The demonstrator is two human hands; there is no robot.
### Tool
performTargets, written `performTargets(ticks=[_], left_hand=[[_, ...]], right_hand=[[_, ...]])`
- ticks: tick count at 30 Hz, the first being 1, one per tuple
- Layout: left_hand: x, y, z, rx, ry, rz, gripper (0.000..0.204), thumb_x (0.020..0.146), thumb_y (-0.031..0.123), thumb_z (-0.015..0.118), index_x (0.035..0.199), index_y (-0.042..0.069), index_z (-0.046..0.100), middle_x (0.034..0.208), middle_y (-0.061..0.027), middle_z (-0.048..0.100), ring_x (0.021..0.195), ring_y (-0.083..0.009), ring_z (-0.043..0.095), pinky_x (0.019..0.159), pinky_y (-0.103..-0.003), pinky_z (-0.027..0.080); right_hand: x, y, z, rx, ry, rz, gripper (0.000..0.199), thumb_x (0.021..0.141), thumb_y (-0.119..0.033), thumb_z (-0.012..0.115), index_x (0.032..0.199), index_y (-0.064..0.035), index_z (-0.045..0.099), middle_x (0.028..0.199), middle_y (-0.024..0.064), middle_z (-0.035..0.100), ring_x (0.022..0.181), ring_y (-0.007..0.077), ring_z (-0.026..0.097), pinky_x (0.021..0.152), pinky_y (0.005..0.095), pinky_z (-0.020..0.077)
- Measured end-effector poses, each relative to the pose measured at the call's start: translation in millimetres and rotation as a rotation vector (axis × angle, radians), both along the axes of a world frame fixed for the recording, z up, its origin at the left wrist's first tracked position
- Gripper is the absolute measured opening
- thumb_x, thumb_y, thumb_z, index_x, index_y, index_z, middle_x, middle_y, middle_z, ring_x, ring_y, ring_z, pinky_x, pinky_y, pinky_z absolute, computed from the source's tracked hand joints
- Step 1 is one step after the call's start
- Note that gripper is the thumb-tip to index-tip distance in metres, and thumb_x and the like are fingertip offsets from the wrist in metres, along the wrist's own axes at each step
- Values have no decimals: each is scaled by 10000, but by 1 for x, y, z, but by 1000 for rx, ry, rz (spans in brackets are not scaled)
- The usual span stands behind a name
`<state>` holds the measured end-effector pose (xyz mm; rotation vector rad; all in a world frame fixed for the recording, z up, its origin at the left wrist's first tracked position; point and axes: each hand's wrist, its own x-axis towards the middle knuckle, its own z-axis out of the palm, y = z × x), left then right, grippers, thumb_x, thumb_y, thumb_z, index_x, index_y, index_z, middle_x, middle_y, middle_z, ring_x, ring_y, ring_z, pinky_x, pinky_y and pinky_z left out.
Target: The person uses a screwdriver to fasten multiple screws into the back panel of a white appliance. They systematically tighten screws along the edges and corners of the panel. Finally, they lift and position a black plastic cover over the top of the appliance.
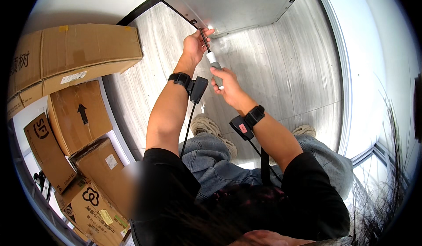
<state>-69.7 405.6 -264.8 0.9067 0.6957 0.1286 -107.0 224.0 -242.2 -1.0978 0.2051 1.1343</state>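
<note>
A screwdriver with a grey and white handle (216,65) and a long dark shaft runs up to the lower edge of a grey metal panel (233,4). My right hand (229,87) is wrapped round its handle. Close to the tip, my left hand (193,48) has its fingers curled about the shaft, right beside the panel's dark edge. A small black tab (193,21) sticks out from that edge just above my left fingers. Whatever the tip touches is too small to make out.
Several cardboard boxes (90,48) are stacked at the left, some on a white-edged shelf (116,118). A white frame (336,39) runs along the right. Under me is a pale wood-look floor (268,70). Cables (188,125) hang from devices on both wrists.
</note>
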Motion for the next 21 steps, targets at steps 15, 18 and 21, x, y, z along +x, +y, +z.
performTargets(ticks=[15, 18, 21], left_hand=[[-11, -12, 1, 27, 65, 68, 267, 953, 167, 341, 1117, 56, 521, 1006, -50, 646, 715, -121, 511, 661, -261, 431], [-2, -20, 3, 77, 102, 59, 261, 947, 167, 358, 1115, 67, 531, 958, -32, 634, 729, -118, 524, 653, -270, 432], [12, -45, 0, 130, 143, -15, 254, 926, 165, 390, 1108, 79, 545, 906, -19, 630, 714, -104, 519, 649, -265, 428]], right_hand=[[-6, -13, -7, 28, -19, -111, 288, 817, -298, 615, 904, -60, 477, 615, 48, 511, 462, 114, 438, 423, 244, 331], [2, -21, -4, 43, -21, -144, 267, 822, -293, 609, 890, -69, 480, 625, 49, 514, 474, 116, 446, 430, 242, 339], [17, -46, -1, 62, -49, -200, 249, 829, -285, 604, 881, -76, 479, 629, 48, 516, 480, 119, 451, 436, 243, 348]])
